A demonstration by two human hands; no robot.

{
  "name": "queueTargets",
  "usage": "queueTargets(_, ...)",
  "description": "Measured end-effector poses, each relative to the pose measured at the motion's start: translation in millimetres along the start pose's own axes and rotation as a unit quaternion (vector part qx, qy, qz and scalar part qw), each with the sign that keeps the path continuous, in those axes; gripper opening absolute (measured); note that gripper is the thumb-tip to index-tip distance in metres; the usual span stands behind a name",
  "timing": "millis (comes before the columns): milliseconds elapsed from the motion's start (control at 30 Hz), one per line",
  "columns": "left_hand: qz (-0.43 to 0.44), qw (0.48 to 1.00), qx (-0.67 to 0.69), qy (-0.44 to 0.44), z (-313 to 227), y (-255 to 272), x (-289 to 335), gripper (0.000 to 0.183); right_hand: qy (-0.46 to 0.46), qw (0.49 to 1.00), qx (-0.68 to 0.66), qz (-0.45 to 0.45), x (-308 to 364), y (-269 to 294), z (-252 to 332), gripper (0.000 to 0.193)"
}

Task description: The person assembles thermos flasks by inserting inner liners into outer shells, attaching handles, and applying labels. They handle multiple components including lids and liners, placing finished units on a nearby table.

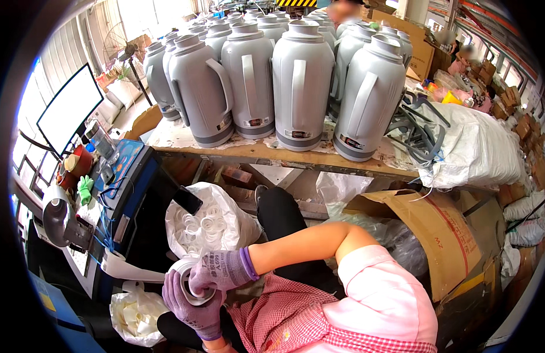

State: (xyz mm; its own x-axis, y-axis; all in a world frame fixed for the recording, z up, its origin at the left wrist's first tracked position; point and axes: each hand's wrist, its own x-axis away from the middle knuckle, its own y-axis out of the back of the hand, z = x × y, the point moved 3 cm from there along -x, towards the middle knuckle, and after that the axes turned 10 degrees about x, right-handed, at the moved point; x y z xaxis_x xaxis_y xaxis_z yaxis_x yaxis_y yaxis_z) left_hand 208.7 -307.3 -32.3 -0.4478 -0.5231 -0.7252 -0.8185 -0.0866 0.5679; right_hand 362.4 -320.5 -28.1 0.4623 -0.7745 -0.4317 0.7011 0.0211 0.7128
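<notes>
Grip: left hand [193,309] cups white ring [193,282] from below; right hand [220,272] clasps its top (both gloved). Advisable: keep ring level, pressure even.

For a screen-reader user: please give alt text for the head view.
Two gloved hands, left hand and right hand, hold a white ring beside a bag of white rings. Grey thermos jugs crowd the wooden bench beyond.

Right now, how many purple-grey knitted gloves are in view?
2. One on the right hand, atop the white round plastic part; one on the left hand, cupping it beneath. Others may be hidden.
</notes>
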Motion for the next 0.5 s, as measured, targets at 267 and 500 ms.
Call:
queueTargets(267, -0.009, 1.000, -0.014, 0.001, -4.1, 5.3, -2.3, 0.076, 0.003, 0.993, 0.091, 0.077, -10.6, 0.2, 2.0, 0.006)
queueTargets(500, -0.033, 0.998, -0.041, 0.021, -9.6, 10.1, -2.5, 0.076, 0.022, 0.958, 0.280, 0.060, -19.0, -7.7, 14.6, 0.009)
